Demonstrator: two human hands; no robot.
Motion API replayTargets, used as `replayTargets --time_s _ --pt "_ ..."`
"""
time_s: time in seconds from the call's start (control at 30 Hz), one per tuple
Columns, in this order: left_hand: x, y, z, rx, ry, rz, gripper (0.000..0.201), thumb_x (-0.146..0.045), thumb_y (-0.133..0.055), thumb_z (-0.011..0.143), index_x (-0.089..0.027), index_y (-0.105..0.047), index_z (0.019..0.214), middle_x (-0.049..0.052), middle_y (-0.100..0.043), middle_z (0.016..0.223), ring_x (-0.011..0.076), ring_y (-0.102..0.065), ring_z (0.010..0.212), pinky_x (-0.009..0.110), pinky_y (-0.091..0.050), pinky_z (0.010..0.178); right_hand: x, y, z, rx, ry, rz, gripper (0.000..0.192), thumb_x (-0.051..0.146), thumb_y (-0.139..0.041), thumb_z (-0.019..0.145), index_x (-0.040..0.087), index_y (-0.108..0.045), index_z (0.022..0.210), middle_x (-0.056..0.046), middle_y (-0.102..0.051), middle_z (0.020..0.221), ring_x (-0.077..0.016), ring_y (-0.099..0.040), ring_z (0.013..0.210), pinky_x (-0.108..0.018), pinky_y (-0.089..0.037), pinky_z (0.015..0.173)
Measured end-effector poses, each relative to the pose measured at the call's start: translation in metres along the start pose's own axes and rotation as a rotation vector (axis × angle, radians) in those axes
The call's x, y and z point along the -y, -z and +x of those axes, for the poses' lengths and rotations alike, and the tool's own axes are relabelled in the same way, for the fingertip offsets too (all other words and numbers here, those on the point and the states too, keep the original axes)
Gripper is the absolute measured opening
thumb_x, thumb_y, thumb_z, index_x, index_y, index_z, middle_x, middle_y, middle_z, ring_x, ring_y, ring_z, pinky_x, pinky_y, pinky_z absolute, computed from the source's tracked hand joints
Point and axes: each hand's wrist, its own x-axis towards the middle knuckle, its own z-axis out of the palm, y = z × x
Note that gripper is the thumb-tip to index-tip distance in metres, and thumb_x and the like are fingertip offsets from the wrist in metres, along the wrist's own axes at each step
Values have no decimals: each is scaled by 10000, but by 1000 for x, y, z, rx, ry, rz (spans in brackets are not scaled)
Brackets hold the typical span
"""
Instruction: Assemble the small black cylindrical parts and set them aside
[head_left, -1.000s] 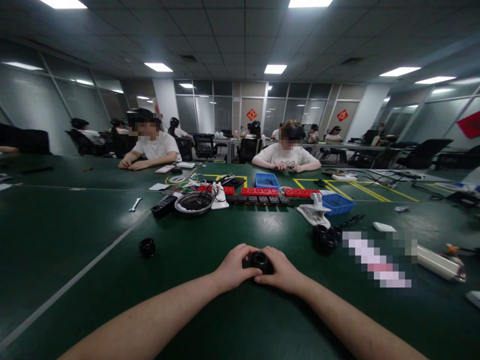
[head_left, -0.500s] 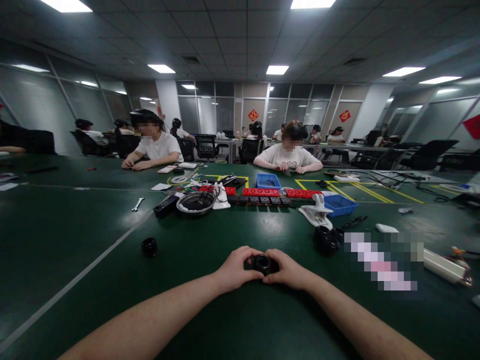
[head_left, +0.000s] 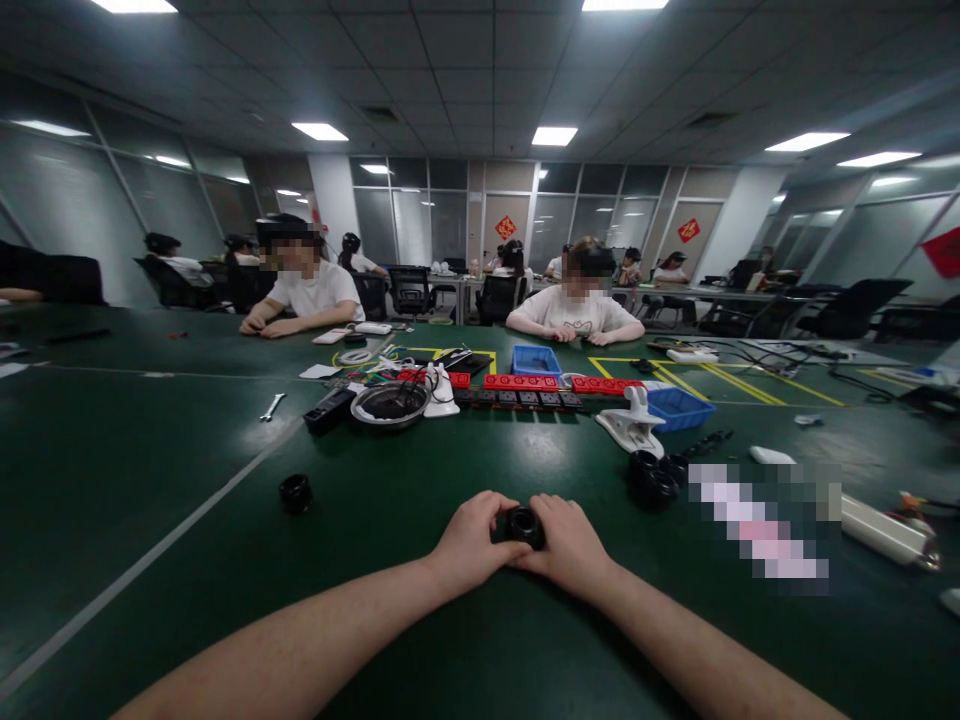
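Observation:
A black tyre-like ring (head_left: 524, 526) with a round opening is held low over the green table between my two hands. My left hand (head_left: 478, 542) grips its left side, thumb at the front and fingers behind. From the right, my right hand (head_left: 568, 541) wraps round it, its thumb close to the left one. Another black ring (head_left: 295, 493) of similar look lies alone to the left. To the right sits a cluster of several more black rings (head_left: 654, 480), beside a white clip stand (head_left: 631, 425).
Across the middle of the green table (head_left: 420, 650) stand a metal bowl (head_left: 389, 420), red socket strips (head_left: 523, 382) and blue trays (head_left: 679, 409). A wrench (head_left: 273, 407) lies to the left, and a pale cylinder (head_left: 885, 530) to the right. Two people sit opposite.
My right hand has shifted its grip further round the ring, and its fingers now lie closer along it. The left hand stays on the other side, nearly where it was.

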Motion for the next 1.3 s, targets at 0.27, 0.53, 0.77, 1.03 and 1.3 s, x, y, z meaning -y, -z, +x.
replayTargets --time_s 0.27,0.53,0.77,1.03,1.3 --pt "10 7 7 155 -118 -97 375 -294 -643 619 -202 -535 967 -12 -485 795 121 -440 670 212 -351 587 -22 19 8 279 257 455 310 308 -622 640 155 -557 902 -21 -524 861 -177 -467 827 -280 -355 730" --pt "8 6 5 151 -86 -90 361 -299 -654 607 -194 -540 933 -8 -484 796 128 -445 684 215 -355 591 -23 6 7 204 76 479 308 287 -704 525 152 -520 731 26 -470 717 -135 -459 692 -216 -346 587" --pt "4 -2 1 30 54 -73 343 -281 -660 579 -183 -533 883 -3 -481 815 142 -450 701 237 -360 608 -6 -3 1 31 -73 126 344 440 -640 561 171 -462 680 5 -502 672 -138 -445 619 -226 -281 525" --pt "8 3 7 90 -36 -99 358 -259 -653 607 -195 -538 940 1 -495 814 139 -450 704 236 -374 622 -10 6 2 73 95 224 557 467 -641 567 193 -475 1022 -44 -530 925 -207 -468 843 -304 -334 716" --pt "8 6 8 165 -82 -103 392 -279 -634 643 -216 -527 1015 2 -499 828 132 -458 712 225 -382 626 -28 18 9 270 257 535 229 285 -586 684 160 -564 875 -11 -527 860 -164 -484 838 -270 -361 753"
